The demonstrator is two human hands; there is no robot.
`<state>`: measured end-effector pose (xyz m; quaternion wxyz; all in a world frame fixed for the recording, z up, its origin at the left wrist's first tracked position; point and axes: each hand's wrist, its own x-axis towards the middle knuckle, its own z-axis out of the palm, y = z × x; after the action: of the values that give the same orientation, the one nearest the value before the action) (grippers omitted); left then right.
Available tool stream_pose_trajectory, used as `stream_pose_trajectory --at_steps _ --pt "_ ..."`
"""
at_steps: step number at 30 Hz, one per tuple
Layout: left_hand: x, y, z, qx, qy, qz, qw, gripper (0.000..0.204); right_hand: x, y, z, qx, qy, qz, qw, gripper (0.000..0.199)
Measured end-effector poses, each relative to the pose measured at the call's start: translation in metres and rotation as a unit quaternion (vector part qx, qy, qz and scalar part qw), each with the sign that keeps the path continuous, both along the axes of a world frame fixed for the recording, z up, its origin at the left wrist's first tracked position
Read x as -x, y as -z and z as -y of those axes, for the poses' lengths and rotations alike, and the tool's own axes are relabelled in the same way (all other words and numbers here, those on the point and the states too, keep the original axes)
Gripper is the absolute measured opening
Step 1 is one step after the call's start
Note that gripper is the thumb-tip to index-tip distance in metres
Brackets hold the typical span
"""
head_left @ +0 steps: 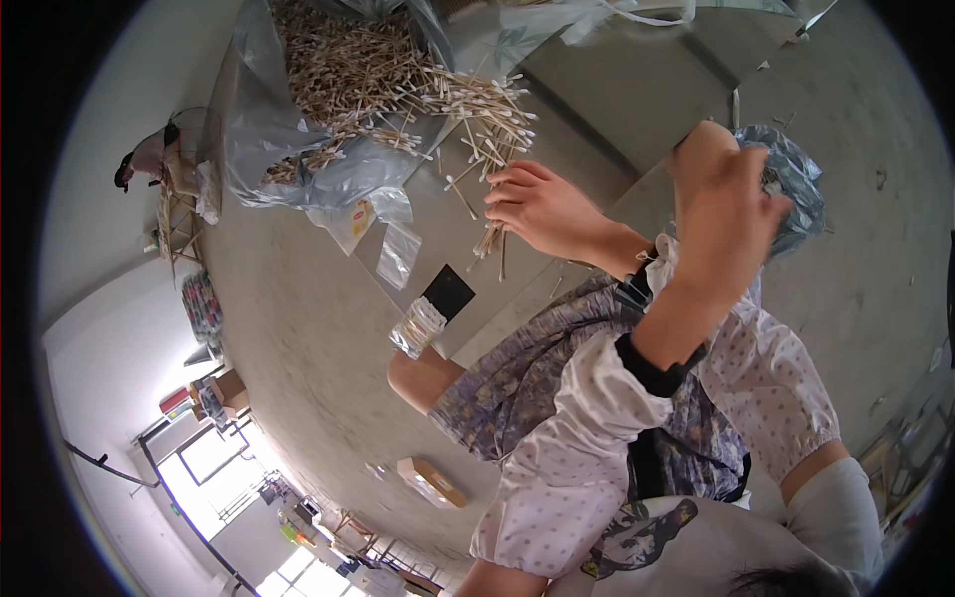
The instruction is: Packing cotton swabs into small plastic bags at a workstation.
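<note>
My arms cross. My right hand (pixel 547 211) reaches left over the table, its bent fingers closed around loose cotton swabs (pixel 487 241) whose ends stick out below them. Beyond it, a large heap of cotton swabs (pixel 348 65) spills from a big grey plastic bag (pixel 264 149) onto the tabletop. My left hand (pixel 731 214), blurred by motion, is at the right above a smaller grey plastic bag (pixel 796 189); its thumb stands apart from the fingers and nothing shows between them. A clear packet of cotton swabs (pixel 419 326) lies near the table's front edge, by a black square (pixel 449 293).
Clear plastic packaging (pixel 400 254) lies beside the big bag. My bare knee (pixel 708 137) rises next to the smaller bag. On the concrete floor are an open cardboard box (pixel 431 483) and scattered bits. A chair (pixel 179 214) with things on it stands at far left.
</note>
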<state>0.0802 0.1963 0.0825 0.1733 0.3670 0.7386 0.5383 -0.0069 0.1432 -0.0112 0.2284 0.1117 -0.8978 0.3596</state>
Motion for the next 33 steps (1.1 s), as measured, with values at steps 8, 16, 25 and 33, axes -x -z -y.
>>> stream_pose_trajectory --at_steps 8,16,25,33 --pt "0.023 -0.007 0.065 0.005 -0.021 0.053 0.998 0.029 -0.002 0.002 -0.009 0.014 0.018 0.005 1.0 0.017" --pt "0.086 0.029 0.213 0.28 -0.228 -0.213 0.908 0.053 -0.006 -0.007 -0.025 -0.028 0.01 -0.006 1.0 0.02" --pt "0.099 0.048 0.222 0.281 -0.196 -0.262 0.902 0.038 -0.005 -0.012 -0.023 -0.013 -0.007 0.025 1.0 0.023" --pt "0.106 0.053 0.222 0.267 -0.222 -0.261 0.901 0.023 -0.007 -0.012 -0.031 -0.032 0.015 0.024 0.999 0.023"
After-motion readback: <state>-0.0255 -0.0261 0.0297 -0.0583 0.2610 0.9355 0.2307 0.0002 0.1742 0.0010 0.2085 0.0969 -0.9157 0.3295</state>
